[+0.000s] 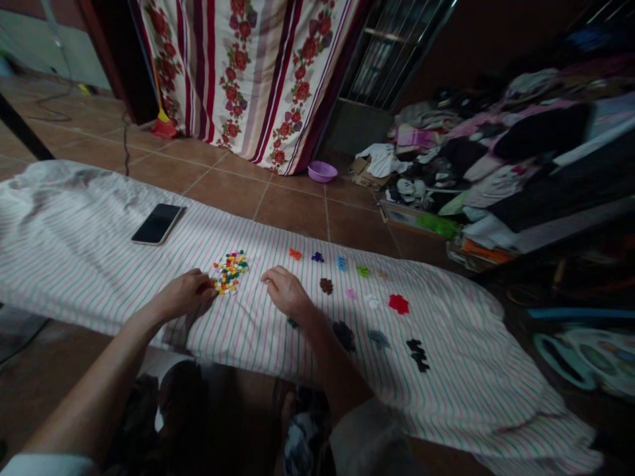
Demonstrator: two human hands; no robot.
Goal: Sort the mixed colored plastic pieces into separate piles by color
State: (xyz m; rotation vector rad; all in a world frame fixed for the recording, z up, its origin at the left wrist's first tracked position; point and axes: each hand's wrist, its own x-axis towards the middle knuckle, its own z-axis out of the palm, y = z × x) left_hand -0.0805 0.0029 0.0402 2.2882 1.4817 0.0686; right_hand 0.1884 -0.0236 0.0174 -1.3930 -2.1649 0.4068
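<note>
Pale sleeve (54,465) lay nearest at 7 o'clock, greyish sleeve (367,436) at 5, reading the clock from the mixed pile (231,272) of small coloured pieces, 12 at the far side. Pile sat on striped cloth (238,340) over a long counter (446,396). Left hand (186,294) at 8 o'clock, touching the pile's edge, fingertips drawn together; could not tell whether they gripped a piece. Right hand (288,291) between 3 and 4, apart from the pile, fingers curled, thumb near forefinger; any contents hidden. Step in hand, as judged: picking pieces from the pile. Next move seemed to call for a narrow pinch, neighbours undisturbed. Single-colour clusters spread between 2 and 5 o'clock: orange cluster (295,254) nearest 2, red cluster (399,303) at 3, black cluster (418,356) farther round at 4. Right forearm (335,363) stood in the way, partly masking a dark green cluster (292,322). Phone (157,225) at 10, clear of both hands. Beyond: purple basin (322,172) on the floor at 2, flowered curtain (238,73) at 12.
</note>
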